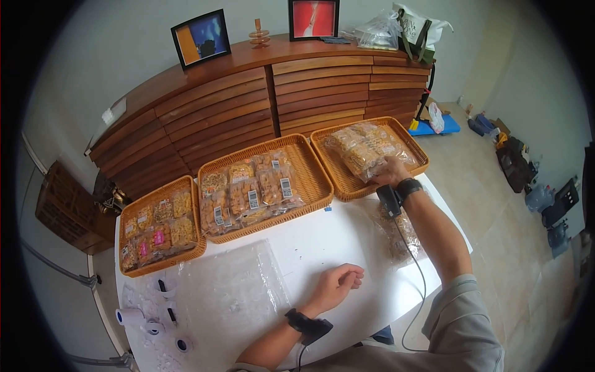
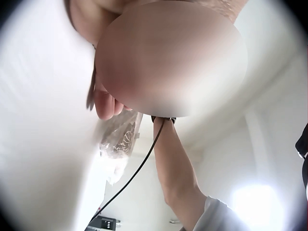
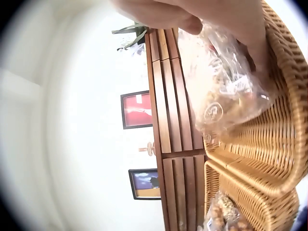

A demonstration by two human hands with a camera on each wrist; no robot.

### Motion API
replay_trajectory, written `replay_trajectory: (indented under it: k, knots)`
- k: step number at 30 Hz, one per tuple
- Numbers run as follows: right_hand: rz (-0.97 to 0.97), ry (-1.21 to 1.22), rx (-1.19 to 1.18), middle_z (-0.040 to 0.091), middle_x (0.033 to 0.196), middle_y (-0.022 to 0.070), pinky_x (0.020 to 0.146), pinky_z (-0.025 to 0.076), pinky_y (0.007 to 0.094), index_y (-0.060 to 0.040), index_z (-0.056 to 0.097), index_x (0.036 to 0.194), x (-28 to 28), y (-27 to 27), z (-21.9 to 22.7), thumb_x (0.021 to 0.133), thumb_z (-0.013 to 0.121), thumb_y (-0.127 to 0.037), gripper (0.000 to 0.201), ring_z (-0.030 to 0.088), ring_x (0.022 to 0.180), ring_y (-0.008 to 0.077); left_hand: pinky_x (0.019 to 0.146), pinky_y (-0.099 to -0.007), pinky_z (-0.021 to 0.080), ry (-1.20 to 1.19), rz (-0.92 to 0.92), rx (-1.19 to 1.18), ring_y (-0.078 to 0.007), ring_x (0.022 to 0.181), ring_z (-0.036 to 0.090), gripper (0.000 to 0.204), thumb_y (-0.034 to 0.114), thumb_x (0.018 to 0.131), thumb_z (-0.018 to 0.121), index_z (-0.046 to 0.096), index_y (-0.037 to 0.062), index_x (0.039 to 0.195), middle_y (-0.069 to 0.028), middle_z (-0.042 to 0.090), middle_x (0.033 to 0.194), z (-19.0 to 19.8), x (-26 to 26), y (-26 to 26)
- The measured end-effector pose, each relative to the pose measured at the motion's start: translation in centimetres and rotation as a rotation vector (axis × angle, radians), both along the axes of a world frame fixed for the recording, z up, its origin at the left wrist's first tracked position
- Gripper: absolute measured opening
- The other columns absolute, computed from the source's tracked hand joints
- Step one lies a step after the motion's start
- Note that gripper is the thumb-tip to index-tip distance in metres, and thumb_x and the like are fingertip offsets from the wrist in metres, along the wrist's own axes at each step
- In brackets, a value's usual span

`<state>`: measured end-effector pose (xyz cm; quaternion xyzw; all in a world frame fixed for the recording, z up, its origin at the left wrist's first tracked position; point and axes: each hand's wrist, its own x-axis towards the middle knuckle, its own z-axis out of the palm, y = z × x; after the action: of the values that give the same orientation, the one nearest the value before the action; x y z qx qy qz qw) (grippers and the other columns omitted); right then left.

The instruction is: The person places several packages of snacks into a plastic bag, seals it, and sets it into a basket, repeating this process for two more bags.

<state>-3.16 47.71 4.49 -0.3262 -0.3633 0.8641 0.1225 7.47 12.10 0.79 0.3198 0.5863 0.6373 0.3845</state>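
Note:
In the head view my right hand (image 1: 392, 172) grips the near edge of a clear bag (image 1: 362, 146) of packaged snacks, which lies in the right wicker basket (image 1: 423, 162). The right wrist view shows that hand (image 3: 226, 19) with its fingers and thumb around the crinkled bag (image 3: 211, 86), above the woven basket (image 3: 255, 159). My left hand (image 1: 333, 287) rests over the white table (image 1: 310, 239) with its fingers loosely curled, holding nothing. Part of the left hand (image 2: 107, 103) shows in the left wrist view; a blurred oval covers the rest.
Two more wicker baskets (image 1: 330, 197) (image 1: 201, 248) of snack packs stand to the left. Another clear bag (image 1: 400, 239) lies under my right forearm. Flat plastic sheets (image 1: 235, 285), a white roll (image 1: 131, 317) and black pens (image 1: 171, 317) are at the left. A wooden cabinet (image 1: 322, 87) stands behind.

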Motion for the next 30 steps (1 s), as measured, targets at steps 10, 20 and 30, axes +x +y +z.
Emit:
replay_trajectory:
  k: [10,20,30]
  knots:
    - [0.686,-0.420,1.617,0.059,0.112,0.0313,0.093,0.056,0.0476,0.0133,0.047,0.125,5.6,-0.3,7.5,0.092,0.066,-0.013,0.046,0.066,0.102,0.0367,0.083,-0.0292,0.059,0.025,0.002,0.021,-0.0160,0.091,0.069,0.021,0.002,0.101,0.048,0.063,-0.0063,0.111,-0.0106,0.069,0.102,-0.3,-0.2,0.0]
    - [0.216,-0.455,1.697,0.071,0.098,0.0194,0.077,0.059,0.0370,0.0072,0.066,0.104,6.7,3.6,7.4,0.078,0.075,-0.013,0.035,0.071,0.090,0.0311,0.085,-0.0290,0.059,0.003,-0.014,0.011,-0.0156,0.093,0.069,0.019,0.002,0.100,0.051,0.063,-0.0061,0.111,-0.0103,0.069,0.105,-0.2,-0.2,0.0]
    - [0.649,-0.137,2.131,0.065,0.108,0.0096,0.098,0.047,0.0382,-0.0104,0.071,0.096,6.4,6.8,5.9,0.065,0.077,-0.007,0.032,0.059,0.110,0.0293,0.085,-0.0286,0.059,-0.008,-0.019,0.005,-0.0150,0.093,0.069,0.018,0.002,0.100,0.052,0.063,-0.0063,0.111,-0.0097,0.069,0.105,-0.3,-0.3,-0.1]
